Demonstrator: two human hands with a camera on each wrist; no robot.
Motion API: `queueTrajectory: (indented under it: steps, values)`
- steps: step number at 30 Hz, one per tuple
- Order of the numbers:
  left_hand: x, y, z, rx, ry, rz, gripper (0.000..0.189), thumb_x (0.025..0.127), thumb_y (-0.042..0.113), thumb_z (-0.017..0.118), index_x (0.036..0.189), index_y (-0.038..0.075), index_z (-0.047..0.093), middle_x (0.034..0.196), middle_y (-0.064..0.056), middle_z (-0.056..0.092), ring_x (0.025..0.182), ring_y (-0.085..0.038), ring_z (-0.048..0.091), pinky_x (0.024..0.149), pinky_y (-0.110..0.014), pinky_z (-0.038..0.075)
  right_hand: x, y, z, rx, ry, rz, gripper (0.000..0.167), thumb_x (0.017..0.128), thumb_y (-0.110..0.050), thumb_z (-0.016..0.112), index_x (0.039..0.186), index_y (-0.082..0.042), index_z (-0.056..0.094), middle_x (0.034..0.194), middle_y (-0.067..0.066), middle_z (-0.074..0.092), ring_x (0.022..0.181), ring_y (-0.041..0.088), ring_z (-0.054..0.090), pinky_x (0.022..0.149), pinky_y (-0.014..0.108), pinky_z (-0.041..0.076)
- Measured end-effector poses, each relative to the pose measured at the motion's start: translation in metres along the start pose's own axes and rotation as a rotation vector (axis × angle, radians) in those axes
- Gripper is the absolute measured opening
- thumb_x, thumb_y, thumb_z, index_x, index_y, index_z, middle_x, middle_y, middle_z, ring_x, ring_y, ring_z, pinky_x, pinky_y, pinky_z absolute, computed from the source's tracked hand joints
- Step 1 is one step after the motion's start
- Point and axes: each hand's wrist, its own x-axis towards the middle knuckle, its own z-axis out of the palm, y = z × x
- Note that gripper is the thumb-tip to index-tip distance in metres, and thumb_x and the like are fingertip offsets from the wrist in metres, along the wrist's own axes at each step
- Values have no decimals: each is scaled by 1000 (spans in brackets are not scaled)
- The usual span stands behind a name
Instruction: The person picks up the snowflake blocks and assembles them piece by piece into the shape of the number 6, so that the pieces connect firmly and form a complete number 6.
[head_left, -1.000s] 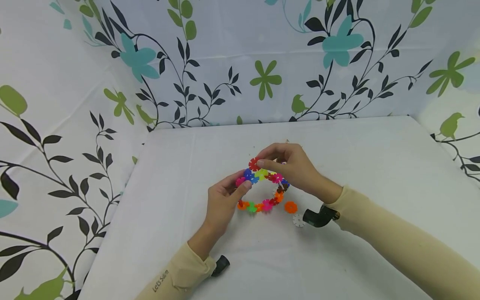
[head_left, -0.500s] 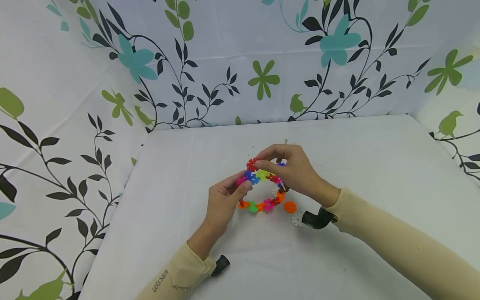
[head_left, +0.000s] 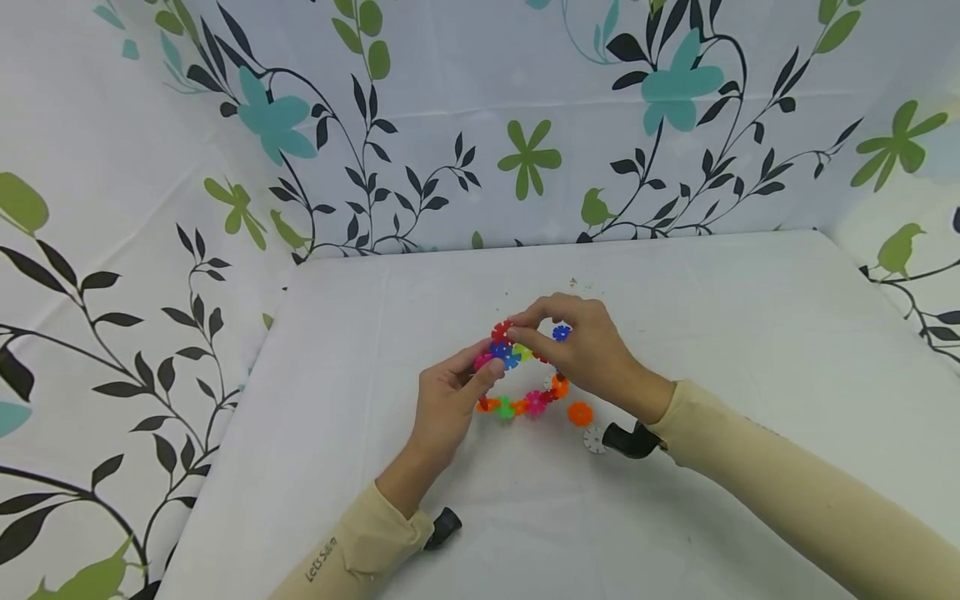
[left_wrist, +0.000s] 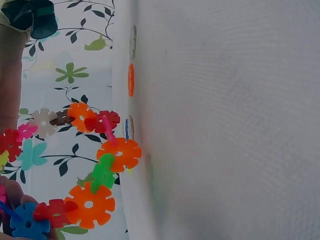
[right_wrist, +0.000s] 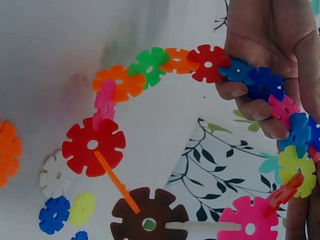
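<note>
A ring of interlocking flower-shaped plastic discs (head_left: 535, 403) in many colours is held up above the white table. My left hand (head_left: 447, 400) grips its left side, with the fingers around blue and pink discs; in the right wrist view those blue discs (right_wrist: 265, 84) lie against the left hand (right_wrist: 270, 45). My right hand (head_left: 592, 346) pinches a red disc (head_left: 502, 333) between thumb and fingers at the ring's top left. That red disc meets the blue disc (head_left: 501, 355) beneath it; whether their slots are joined I cannot tell. The right hand hides part of the ring.
On the table lie a loose orange disc (head_left: 580, 414) and a white one (head_left: 595, 440), right of the ring. Loose blue (right_wrist: 54, 215) and yellow (right_wrist: 82, 209) discs show in the right wrist view. A patterned cloth (head_left: 450, 125) hangs behind the table.
My right hand has shifted slightly left and down, bringing the red disc closer against the blue one. A blue disc behind that hand shows more fully. The left hand has barely moved.
</note>
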Motion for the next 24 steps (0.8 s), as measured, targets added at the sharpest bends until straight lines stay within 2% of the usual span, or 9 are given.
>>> queueTrajectory:
  steps: [3, 9, 15, 19, 24]
  values:
    - [0, 0, 0, -2, -1, -23, 39, 99, 16, 67, 137, 7, 64, 116, -10, 69, 102, -30, 63, 88, -34, 57, -2, 2, 1, 2, 2, -3, 13, 91, -21, 78, 102, -15, 77, 103, -9, 74, 100, 11, 66, 86, 41, 51]
    - [1, 0, 0, -25, -18, -50, 40, 100, 16, 65, 138, 4, 62, 115, -12, 69, 100, -24, 65, 88, -33, 56, -5, 4, 1, 32, 2, -1, 18, 92, -20, 77, 109, -15, 78, 105, -10, 74, 103, 10, 65, 87, 42, 52]
    - [3, -1, -3, -40, -22, -84, 40, 106, 27, 53, 136, 3, 63, 105, -16, 70, 100, -35, 64, 88, -37, 54, -6, 5, 1, 75, -28, -19, 24, 94, -18, 75, 118, -17, 77, 106, -10, 73, 104, 10, 64, 94, 45, 52]
    - [4, -2, -5, -30, -27, -77, 45, 107, 34, 48, 135, 3, 64, 102, -16, 70, 102, -40, 62, 86, -35, 52, -7, 6, 2, 94, -51, -10, 26, 95, -19, 73, 120, -18, 75, 110, -10, 73, 108, 10, 63, 97, 46, 51]
    - [5, -3, -8, 5, -28, -50, 44, 106, 36, 49, 135, 6, 64, 103, -11, 70, 102, -30, 64, 91, -41, 50, -8, 5, 1, 116, -61, 17, 27, 96, -21, 72, 122, -18, 75, 114, -9, 72, 112, 11, 63, 96, 46, 51]
